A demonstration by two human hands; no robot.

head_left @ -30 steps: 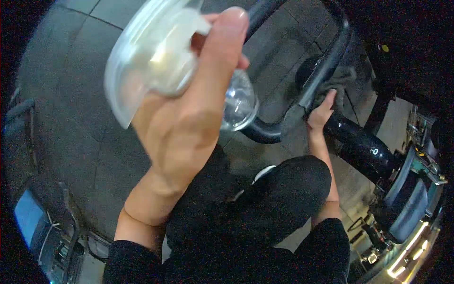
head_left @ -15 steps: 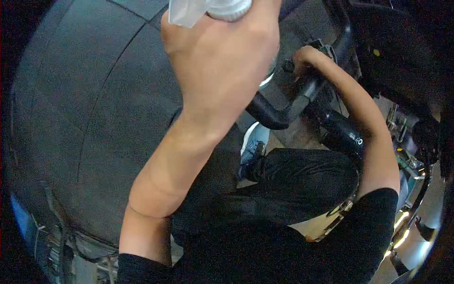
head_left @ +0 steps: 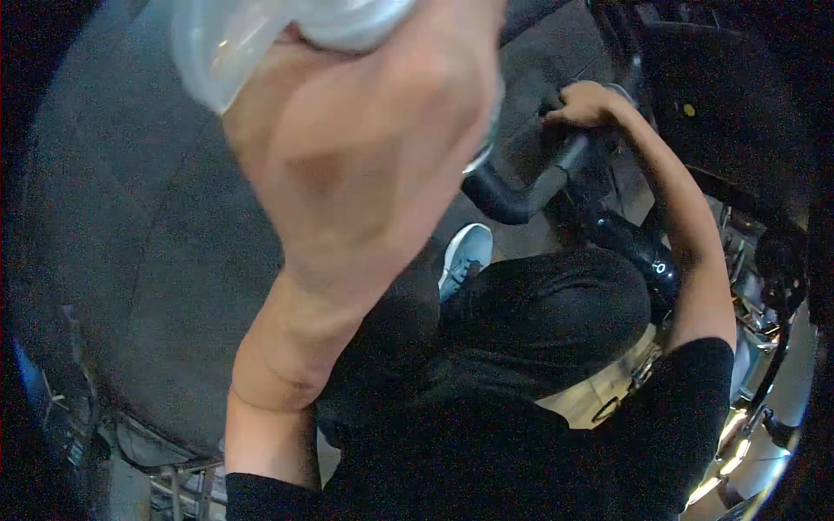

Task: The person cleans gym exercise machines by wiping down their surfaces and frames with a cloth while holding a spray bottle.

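My left hand [head_left: 356,148] is raised close to the camera and blurred, its fingers wrapped round a bottle [head_left: 356,22]. A white cap and a clear plastic piece show above the knuckles. A shiny edge of the bottle shows past the right side of the hand. Further off, my right hand [head_left: 586,104] lies over a black curved handlebar [head_left: 508,204], thumb towards the left. The fingers curl over the far side, where their tips are hidden. Below the handlebar is a black cylindrical part [head_left: 630,243] with a small white mark.
My bent leg in black trousers [head_left: 547,304] and a grey-blue shoe [head_left: 469,256] are below the handlebar. Dark flooring [head_left: 130,217] spreads across the left. Metal rails [head_left: 182,478] stand at the lower left. Shiny equipment [head_left: 756,321] and cables crowd the right edge.
My left hand has come nearer the camera and shifted left with the bottle. The right hand has slid slightly right along the handlebar, and its thumb now sticks out more.
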